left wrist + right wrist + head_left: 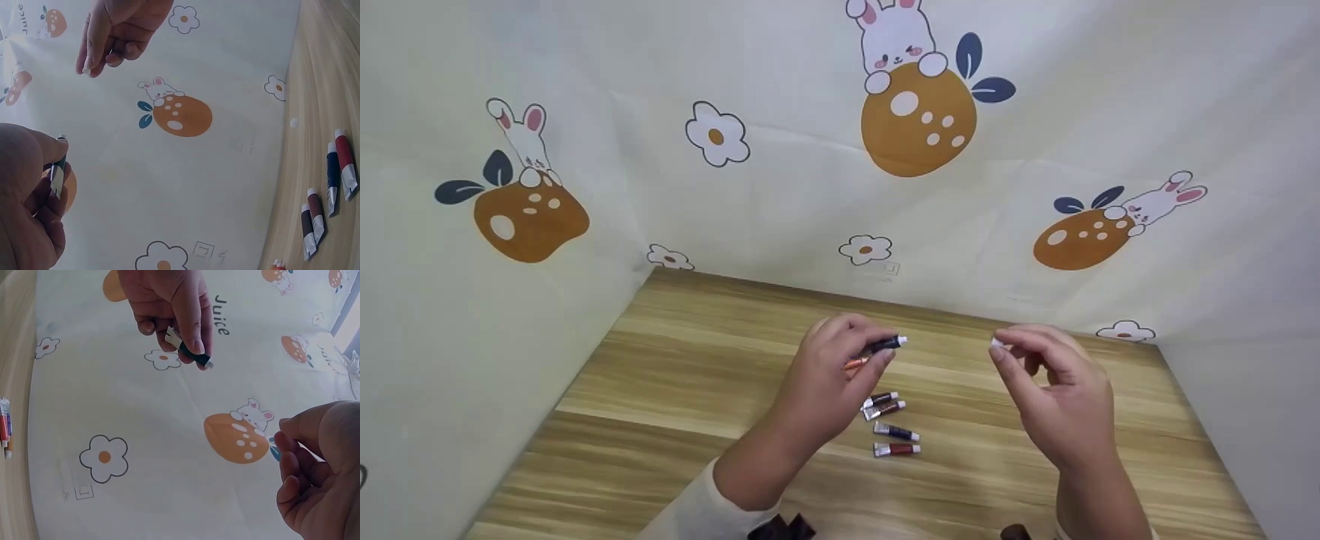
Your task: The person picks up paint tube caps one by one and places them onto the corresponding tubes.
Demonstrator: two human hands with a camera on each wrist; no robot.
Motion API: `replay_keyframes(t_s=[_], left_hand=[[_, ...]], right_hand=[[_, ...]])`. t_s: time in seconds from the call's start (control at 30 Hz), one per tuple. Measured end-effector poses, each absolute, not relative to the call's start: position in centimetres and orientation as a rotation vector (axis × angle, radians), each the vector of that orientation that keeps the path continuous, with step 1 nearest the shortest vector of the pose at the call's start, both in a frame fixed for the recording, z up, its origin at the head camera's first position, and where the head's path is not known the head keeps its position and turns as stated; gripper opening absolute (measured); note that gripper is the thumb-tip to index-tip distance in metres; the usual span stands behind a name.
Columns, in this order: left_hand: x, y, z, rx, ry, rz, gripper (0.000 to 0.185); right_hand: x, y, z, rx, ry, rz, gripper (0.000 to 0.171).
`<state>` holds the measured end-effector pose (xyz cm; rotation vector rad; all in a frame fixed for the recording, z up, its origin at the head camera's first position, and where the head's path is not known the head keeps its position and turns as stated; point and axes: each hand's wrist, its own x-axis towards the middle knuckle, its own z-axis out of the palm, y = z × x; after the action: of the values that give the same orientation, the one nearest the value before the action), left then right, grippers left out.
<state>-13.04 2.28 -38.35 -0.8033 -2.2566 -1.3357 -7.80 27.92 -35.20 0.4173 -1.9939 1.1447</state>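
Head view: left hand [829,367] raised, pinching dark tube [883,345].

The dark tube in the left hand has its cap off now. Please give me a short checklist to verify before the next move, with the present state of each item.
1. Left hand grips the dark tube firmly: ok.
2. Right hand pinches the white cap: ok.
3. Cap and tube nozzle are apart: ok.
4. Nozzle free of leaked paint: cannot tell.
5. Four other tubes lie on the table, clear of both hands: ok.
6. Orange tube also under the left hand, securely held: cannot tell.
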Motion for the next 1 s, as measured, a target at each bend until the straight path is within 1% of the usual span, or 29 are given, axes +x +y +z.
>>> replay_keyframes(t_s=[0.77, 1.0], left_hand=[[-11.8, 2.8, -37.9, -0.930, -2.198, -1.164, 0.018], [-11.7, 2.9, -38.0, -0.970, -2.179, -1.139, 0.018]], right_hand=[[-6.6, 26.9, -35.2, 0.513, -2.161, 0.951, 0.032], [-6.4, 26.5, -35.3, 0.540, -2.213, 0.948, 0.029]])
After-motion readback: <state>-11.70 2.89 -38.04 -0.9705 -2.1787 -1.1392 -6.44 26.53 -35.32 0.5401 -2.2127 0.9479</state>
